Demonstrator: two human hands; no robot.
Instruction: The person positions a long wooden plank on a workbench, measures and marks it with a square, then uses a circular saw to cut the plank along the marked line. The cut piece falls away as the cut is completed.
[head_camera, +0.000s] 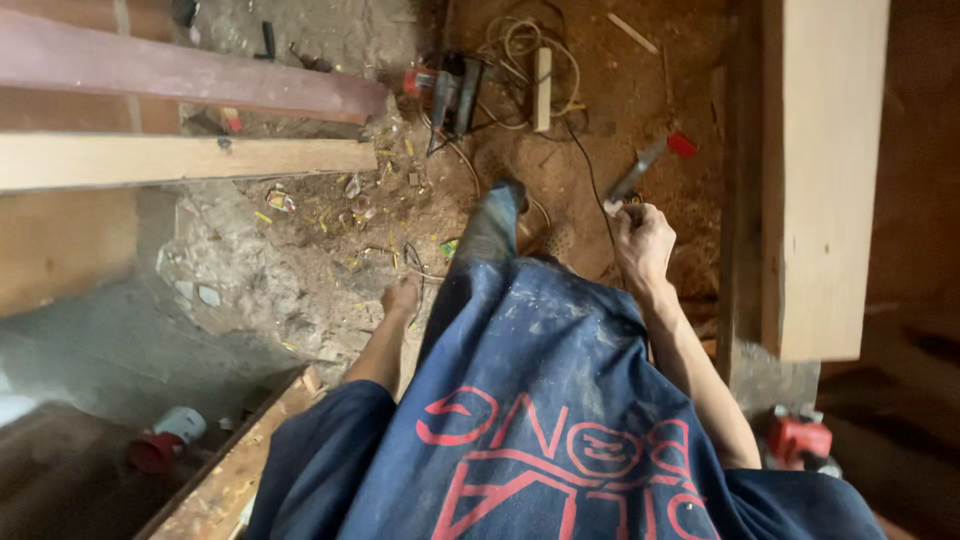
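Right hand (642, 240) grips a red-tipped metal tool (645, 168); left hand (402, 296) hangs loosely open.

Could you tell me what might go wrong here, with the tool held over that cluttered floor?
The right hand holds a red-tipped hand tool above a loose cable; a snag seems possible. The power tool and tangled cord lie underfoot, a likely trip hazard. The left hand hangs near scattered debris.

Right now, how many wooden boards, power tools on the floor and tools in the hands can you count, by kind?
Long wooden boards: 3 (reddish board, pale board, upright plank)
Power tools on the floor: 1 (power tool)
Tools held: 1 (red-tipped tool in the right hand)
Total: 5
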